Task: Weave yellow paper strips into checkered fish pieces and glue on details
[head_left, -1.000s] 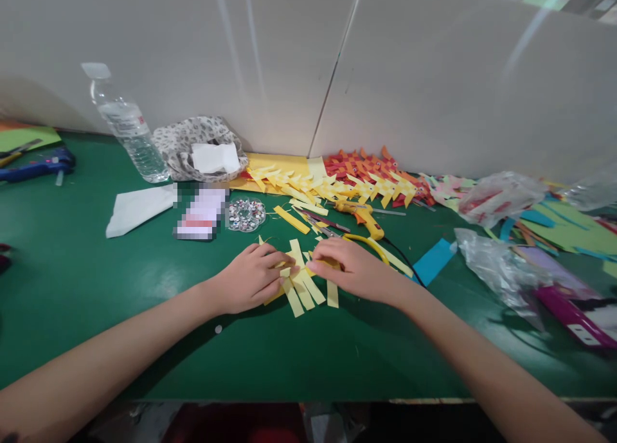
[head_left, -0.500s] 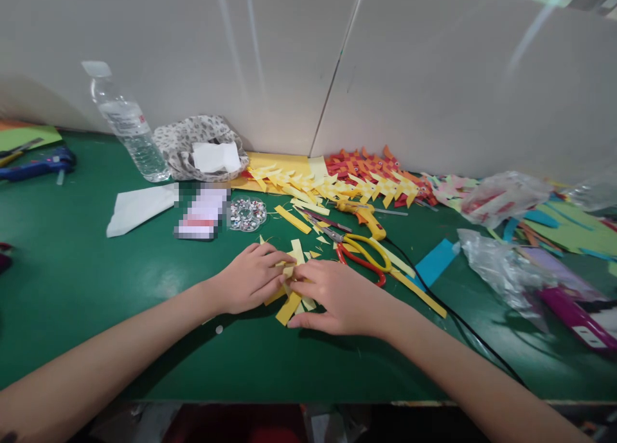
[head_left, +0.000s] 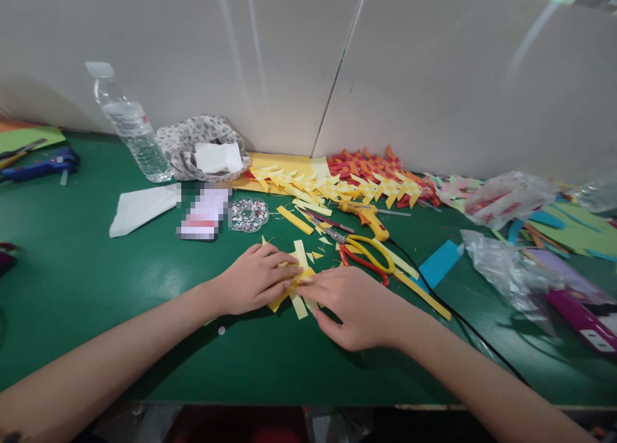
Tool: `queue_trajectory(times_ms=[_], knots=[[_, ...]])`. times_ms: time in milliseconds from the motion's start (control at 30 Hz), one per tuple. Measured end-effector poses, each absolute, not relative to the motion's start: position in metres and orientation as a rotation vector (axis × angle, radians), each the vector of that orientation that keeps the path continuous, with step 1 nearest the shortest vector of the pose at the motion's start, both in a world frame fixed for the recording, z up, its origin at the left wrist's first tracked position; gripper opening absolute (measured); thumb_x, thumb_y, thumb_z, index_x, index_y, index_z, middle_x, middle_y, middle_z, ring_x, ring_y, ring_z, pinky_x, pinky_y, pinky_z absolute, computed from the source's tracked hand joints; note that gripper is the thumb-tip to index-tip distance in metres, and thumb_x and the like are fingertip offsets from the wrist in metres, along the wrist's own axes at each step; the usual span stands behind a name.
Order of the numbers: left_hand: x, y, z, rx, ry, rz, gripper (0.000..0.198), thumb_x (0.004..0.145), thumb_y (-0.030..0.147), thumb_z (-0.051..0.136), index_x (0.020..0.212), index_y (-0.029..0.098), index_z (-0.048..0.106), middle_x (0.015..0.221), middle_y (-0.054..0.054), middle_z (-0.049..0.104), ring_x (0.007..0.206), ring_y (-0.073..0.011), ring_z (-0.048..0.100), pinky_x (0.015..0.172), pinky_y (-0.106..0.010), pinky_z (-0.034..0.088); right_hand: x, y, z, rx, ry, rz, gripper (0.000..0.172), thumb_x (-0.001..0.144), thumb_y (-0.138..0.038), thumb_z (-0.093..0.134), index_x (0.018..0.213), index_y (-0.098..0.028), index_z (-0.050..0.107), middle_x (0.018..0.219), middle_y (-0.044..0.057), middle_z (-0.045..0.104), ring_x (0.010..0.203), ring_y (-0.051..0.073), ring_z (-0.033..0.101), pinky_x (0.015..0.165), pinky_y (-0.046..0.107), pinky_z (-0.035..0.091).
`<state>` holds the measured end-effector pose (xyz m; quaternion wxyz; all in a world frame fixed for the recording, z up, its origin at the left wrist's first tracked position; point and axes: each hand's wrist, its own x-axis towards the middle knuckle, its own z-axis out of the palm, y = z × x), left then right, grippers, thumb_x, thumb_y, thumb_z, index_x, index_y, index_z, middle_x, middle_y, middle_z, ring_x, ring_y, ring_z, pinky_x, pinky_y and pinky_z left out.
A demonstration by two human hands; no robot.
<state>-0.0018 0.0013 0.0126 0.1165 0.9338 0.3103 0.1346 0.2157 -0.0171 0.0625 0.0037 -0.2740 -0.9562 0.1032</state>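
Note:
Crossed yellow paper strips (head_left: 299, 307) lie on the green table in front of me, some pale and some deeper yellow. From the left, my left hand (head_left: 258, 277) presses its fingers down on them and covers part of the weave. My right hand (head_left: 354, 305) holds the strips from the right side, fingertips close to those of the left, thumb set apart below. Just beyond the right hand rest scissors (head_left: 365, 249) with one yellow and one red handle. Paper scraps (head_left: 315, 255) are scattered between the strips and the scissors.
A yellow glue gun (head_left: 369, 219) with a black cord lies behind the scissors. Farther back are finished yellow paper fish (head_left: 371, 187) and red ones. A round case of googly eyes (head_left: 249, 215), a phone (head_left: 205, 215) and a water bottle (head_left: 132, 131) stand left; plastic bags (head_left: 506, 266) lie right.
A deeper yellow strip that pointed down toward me is now folded up across the weave. My right hand has shifted slightly right and downward; the left stays on the strips.

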Motion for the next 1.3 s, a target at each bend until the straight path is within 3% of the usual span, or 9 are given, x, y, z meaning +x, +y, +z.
queue_trajectory(times_ms=[267,433,600,700,867,967,1067,1200,1300], knots=[[-0.001,0.001,0.011,2.730,0.891,0.445,0.039,0.092,0.037,0.038,0.128,0.025,0.047,0.126,-0.006,0.056,0.110,-0.0225,0.049,0.091,-0.038,0.036,0.225,-0.003,0.057,-0.970,-2.865,0.378,0.023,0.081,-0.018,0.045,0.090,-0.019,0.066,0.083,0.005,0.070,0.079,0.017,0.064,0.072,0.028,0.045],[-0.004,-0.001,0.014,2.646,0.884,0.533,0.056,0.081,0.049,0.051,0.129,0.023,0.044,0.126,-0.008,0.054,0.113,-0.0257,0.049,0.094,-0.040,0.036,0.233,0.008,0.050,-0.986,-2.797,0.404,0.021,0.079,-0.018,0.047,0.086,-0.019,0.067,0.084,0.004,0.070,0.080,0.017,0.064,0.074,0.028,0.045],[-0.010,0.001,0.018,2.622,1.048,0.652,0.042,0.081,0.042,0.050,0.117,0.021,0.053,0.122,-0.008,0.056,0.112,-0.0252,0.049,0.095,-0.042,0.036,0.235,0.013,0.049,-1.120,-2.542,0.353,0.020,0.081,-0.021,0.048,0.086,-0.021,0.067,0.082,0.003,0.070,0.075,0.015,0.061,0.069,0.027,0.044],[-0.012,0.003,0.017,2.648,1.134,0.611,0.043,0.078,0.043,0.055,0.114,0.020,0.055,0.124,-0.008,0.055,0.112,-0.0263,0.048,0.097,-0.044,0.034,0.234,0.015,0.048,-1.273,-2.425,0.427,0.021,0.084,-0.030,0.050,0.093,-0.022,0.067,0.082,0.002,0.068,0.065,0.013,0.056,0.063,0.026,0.042],[-0.011,0.004,0.012,2.648,1.148,0.498,0.053,0.076,0.050,0.056,0.119,0.018,0.052,0.123,-0.009,0.055,0.113,-0.0273,0.047,0.097,-0.044,0.034,0.232,0.017,0.045,-1.342,-2.370,0.748,0.043,0.089,-0.049,0.040,0.121,-0.026,0.056,0.072,-0.001,0.062,0.056,0.011,0.050,0.054,0.024,0.035],[-0.010,0.003,0.013,2.640,1.149,0.462,0.050,0.078,0.046,0.055,0.118,0.018,0.052,0.118,-0.009,0.056,0.109,-0.0262,0.049,0.094,-0.043,0.036,0.232,0.016,0.045,-1.303,-2.410,0.800,0.051,0.093,-0.051,0.026,0.096,-0.023,0.070,0.068,0.001,0.059,0.062,0.012,0.053,0.058,0.025,0.033],[-0.010,0.003,0.014,2.649,1.131,0.452,0.044,0.080,0.042,0.053,0.118,0.019,0.052,0.115,-0.008,0.056,0.105,-0.0256,0.050,0.091,-0.042,0.038,0.230,0.016,0.043,-1.319,-2.477,0.743,0.053,0.093,-0.049,0.029,0.073,-0.021,0.070,0.067,0.001,0.057,0.063,0.011,0.052,0.057,0.025,0.031],[-0.010,0.003,0.014,2.647,1.117,0.451,0.040,0.083,0.038,0.051,0.119,0.020,0.051,0.113,-0.008,0.056,0.101,-0.0255,0.050,0.088,-0.042,0.039,0.226,0.015,0.035,-1.444,-2.504,0.567,0.025,0.080,-0.044,0.056,0.073,-0.021,0.063,0.067,-0.002,0.057,0.062,0.011,0.050,0.054,0.024,0.029],[-0.010,0.002,0.013,2.642,1.104,0.444,0.037,0.083,0.033,0.051,0.118,0.020,0.052,0.112,-0.008,0.056,0.100,-0.0251,0.050,0.087,-0.041,0.039,0.222,0.014,0.031,-1.596,-2.439,0.506,0.025,0.072,-0.046,0.064,0.078,-0.022,0.058,0.067,-0.004,0.058,0.060,0.011,0.050,0.052,0.024,0.028]])
